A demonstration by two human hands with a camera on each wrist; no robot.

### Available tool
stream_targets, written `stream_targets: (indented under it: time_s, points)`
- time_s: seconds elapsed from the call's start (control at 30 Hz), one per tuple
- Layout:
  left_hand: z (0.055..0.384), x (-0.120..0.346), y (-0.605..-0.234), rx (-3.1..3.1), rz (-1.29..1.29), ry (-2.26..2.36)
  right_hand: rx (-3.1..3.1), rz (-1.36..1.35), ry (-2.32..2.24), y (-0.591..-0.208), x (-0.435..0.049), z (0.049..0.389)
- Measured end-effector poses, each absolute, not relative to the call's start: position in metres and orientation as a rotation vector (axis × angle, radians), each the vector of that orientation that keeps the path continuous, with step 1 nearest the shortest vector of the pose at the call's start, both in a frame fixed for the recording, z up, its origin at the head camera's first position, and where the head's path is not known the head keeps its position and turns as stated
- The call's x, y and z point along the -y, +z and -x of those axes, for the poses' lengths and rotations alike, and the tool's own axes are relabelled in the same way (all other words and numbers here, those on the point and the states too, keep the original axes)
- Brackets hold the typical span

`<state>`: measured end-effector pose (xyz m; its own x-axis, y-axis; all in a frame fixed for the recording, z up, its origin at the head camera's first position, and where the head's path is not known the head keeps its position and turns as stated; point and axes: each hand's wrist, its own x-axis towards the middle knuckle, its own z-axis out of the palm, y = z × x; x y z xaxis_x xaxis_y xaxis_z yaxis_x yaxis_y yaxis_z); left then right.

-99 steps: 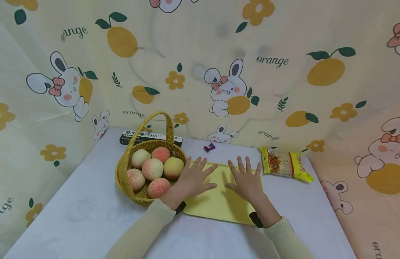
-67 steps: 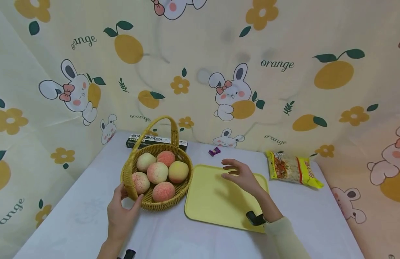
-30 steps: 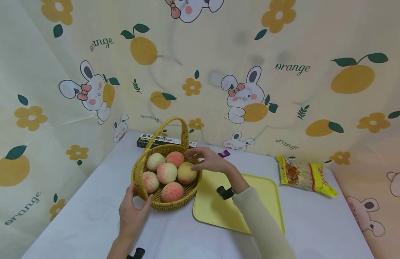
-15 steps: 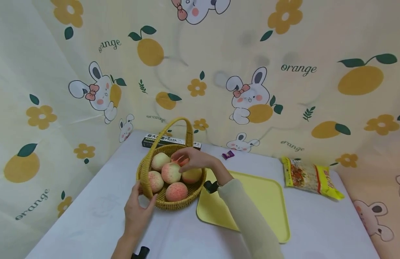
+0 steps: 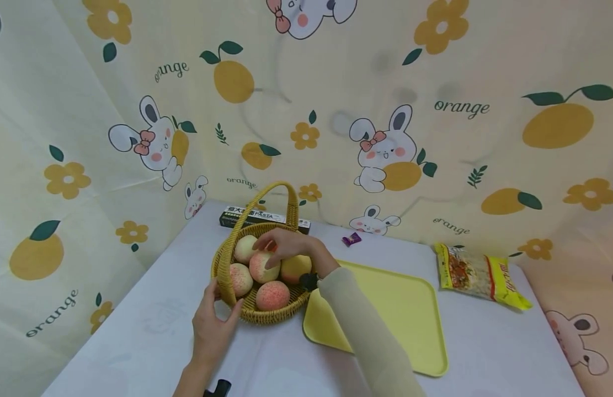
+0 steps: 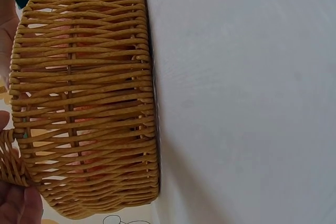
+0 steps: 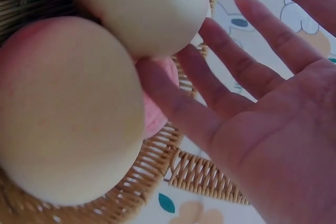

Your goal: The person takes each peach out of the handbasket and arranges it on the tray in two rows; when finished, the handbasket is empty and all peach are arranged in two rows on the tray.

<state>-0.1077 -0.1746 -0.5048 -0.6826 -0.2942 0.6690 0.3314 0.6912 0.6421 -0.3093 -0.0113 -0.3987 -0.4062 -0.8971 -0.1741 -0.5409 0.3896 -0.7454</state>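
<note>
Here, the pale peach (image 5: 243,251) sits in the basket (image 5: 267,317) just left of the nearer right hand (image 5: 292,245), whose fingers are loosely spread and hold nothing, while the left hand (image 5: 212,328) grips the handle (image 5: 227,270) low down.

Purple candy (image 5: 351,239) lies between pasta box (image 5: 267,215) and noodle bag (image 5: 477,275).

Pasta box (image 5: 272,216) partly hidden behind basket (image 5: 266,317)
</note>
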Motion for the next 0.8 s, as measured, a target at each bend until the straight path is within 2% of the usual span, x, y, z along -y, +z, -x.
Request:
stream_targets:
  time_s: [0.8]
  points:
    - [0.108, 0.176, -0.507, 2.103, 0.014, -0.981, -2.162, 1.085, -0.508, -0.398, 0.044, 0.302]
